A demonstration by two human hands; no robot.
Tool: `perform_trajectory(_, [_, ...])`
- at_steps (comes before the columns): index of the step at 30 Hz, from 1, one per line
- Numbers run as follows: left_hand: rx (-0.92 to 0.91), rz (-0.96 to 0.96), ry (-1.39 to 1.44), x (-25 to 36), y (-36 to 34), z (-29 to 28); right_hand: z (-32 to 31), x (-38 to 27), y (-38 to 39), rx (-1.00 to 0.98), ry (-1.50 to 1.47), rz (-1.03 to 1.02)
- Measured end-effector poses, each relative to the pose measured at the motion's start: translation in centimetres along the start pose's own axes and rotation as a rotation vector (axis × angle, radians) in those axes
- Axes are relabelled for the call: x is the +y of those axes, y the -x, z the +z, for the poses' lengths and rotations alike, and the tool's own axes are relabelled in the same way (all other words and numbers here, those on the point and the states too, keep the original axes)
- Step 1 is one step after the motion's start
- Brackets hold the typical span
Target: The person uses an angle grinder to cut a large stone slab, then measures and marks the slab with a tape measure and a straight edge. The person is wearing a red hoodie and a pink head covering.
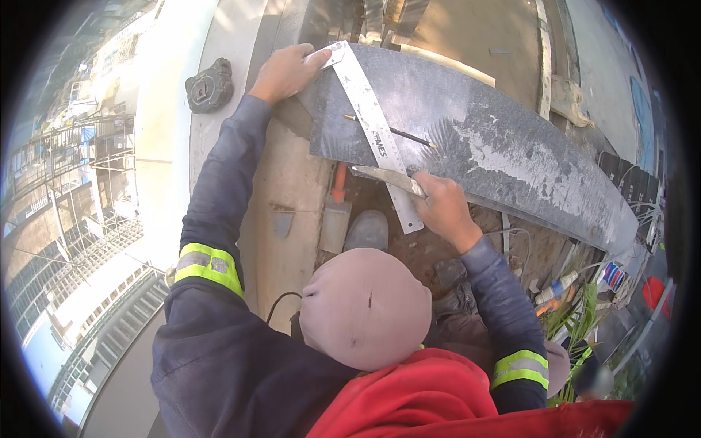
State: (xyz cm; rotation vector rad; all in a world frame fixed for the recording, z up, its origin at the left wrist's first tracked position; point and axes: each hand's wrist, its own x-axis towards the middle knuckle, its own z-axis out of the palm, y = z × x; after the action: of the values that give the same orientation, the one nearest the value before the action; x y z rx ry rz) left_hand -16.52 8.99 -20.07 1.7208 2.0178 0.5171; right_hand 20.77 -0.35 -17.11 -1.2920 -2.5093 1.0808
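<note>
A long dark grey slab [438, 109] with pale scuffs lies across in front of me. A metal try square [372, 124] rests over its left part, its blade reaching past the near edge. My left hand [288, 73] is closed on the square's short stock at the slab's far left corner. In my right hand [445, 212] is a knife-like tool with a flat metal blade [391, 177], pointing left across the square's blade near the slab's near edge. The palm side of that hand is hidden. A thin dark pencil [416, 137] lies on the slab, its middle under the square.
A black tape measure [209, 86] sits on the pale ledge to the left. Below the slab is a trowel-like tool with an orange handle [339, 182]. Cables, a tube [556, 287] and plants crowd the right. Beyond the ledge at left, there is a drop toward buildings.
</note>
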Motion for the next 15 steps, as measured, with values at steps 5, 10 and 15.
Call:
perform_trajectory(5, [0.019,-0.071,0.117,-1.2,2.3,1.0,-3.6,-1.0,-4.1,0.270,0.047,-0.104])
perform_trajectory(10, [0.011,-0.090,0.086,0.1,2.4,0.1,-2.8,0.0,-5.4,0.263,0.040,-0.129])
perform_trajectory(15, [0.179,-0.026,0.313,-0.7,2.2,0.5,-2.3,-0.2,-5.1,0.310,0.068,-0.128])
